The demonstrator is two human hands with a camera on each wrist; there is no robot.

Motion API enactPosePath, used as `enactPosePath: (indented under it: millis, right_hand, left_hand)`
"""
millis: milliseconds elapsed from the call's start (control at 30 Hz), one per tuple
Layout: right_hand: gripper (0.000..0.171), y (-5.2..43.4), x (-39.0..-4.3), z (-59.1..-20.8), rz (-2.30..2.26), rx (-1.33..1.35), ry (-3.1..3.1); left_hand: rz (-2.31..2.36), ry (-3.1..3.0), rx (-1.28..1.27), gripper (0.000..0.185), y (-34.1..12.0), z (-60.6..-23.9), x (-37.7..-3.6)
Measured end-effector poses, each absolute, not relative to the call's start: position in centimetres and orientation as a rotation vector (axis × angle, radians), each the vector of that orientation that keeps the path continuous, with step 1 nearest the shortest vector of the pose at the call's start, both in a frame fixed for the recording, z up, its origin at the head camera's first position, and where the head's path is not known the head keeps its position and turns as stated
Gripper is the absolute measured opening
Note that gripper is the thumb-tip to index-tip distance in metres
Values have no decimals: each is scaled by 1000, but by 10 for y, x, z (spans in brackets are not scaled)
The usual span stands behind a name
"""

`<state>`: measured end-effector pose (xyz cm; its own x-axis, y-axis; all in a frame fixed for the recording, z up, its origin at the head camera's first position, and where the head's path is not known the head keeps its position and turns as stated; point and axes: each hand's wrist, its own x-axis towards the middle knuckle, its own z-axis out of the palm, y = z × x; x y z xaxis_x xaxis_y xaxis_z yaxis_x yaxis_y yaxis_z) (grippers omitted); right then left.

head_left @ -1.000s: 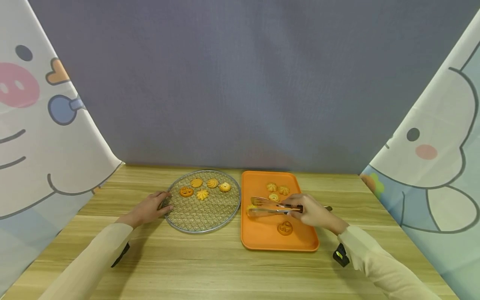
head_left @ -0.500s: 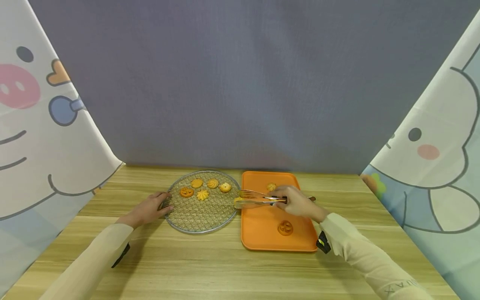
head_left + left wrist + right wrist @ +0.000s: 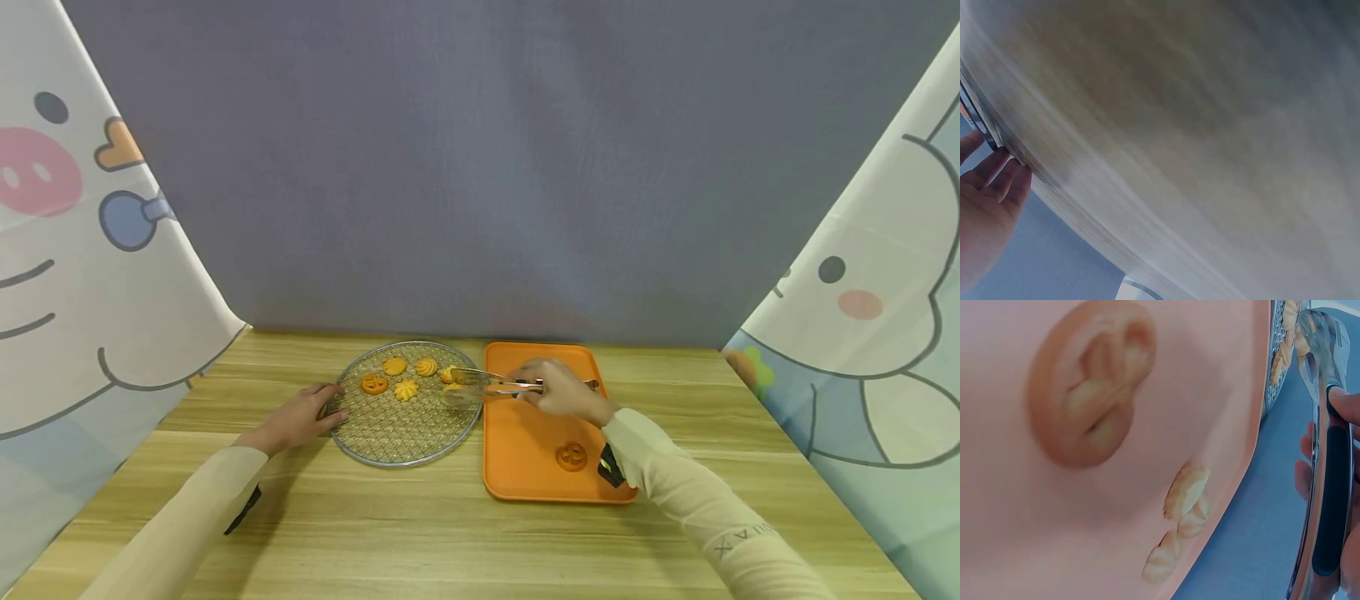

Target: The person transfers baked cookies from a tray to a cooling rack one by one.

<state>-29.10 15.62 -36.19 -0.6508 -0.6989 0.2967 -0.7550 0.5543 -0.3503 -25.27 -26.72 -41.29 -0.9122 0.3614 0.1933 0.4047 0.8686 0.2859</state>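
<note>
My left hand [image 3: 303, 414] holds the near-left rim of a round wire mesh rack [image 3: 405, 429]; in the left wrist view its fingertips [image 3: 1019, 178] lie against that rim. Several cookies sit on the rack, among them a pretzel-shaped one [image 3: 374, 383] and a star-shaped one [image 3: 406, 389]. My right hand [image 3: 558, 389] grips metal tongs [image 3: 498, 383] with dark grip pads. The tong tips reach over the rack's right side, with a yellow cookie [image 3: 453, 389] between them. Whether that cookie touches the mesh I cannot tell.
An orange tray [image 3: 525, 479] lies right of the rack. On it is a pretzel-shaped cookie [image 3: 572, 456]; the right wrist view shows several smaller cookies [image 3: 1186, 490] near its edge, which my hand hides from the head view. A grey cloth wall [image 3: 480, 167] stands behind the table.
My right hand has moved left and slightly away from me, carrying the cookie in the tongs from the orange tray to over the rack. My left hand has stayed at the rim.
</note>
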Motion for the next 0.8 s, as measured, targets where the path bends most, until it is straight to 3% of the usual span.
enactPosePath:
  millis: [800]
  right_hand:
    - [31,118,-306,-373,655,1236,-2708]
  left_hand:
    - [-503,-2913,-597,47,-268,-412,-252]
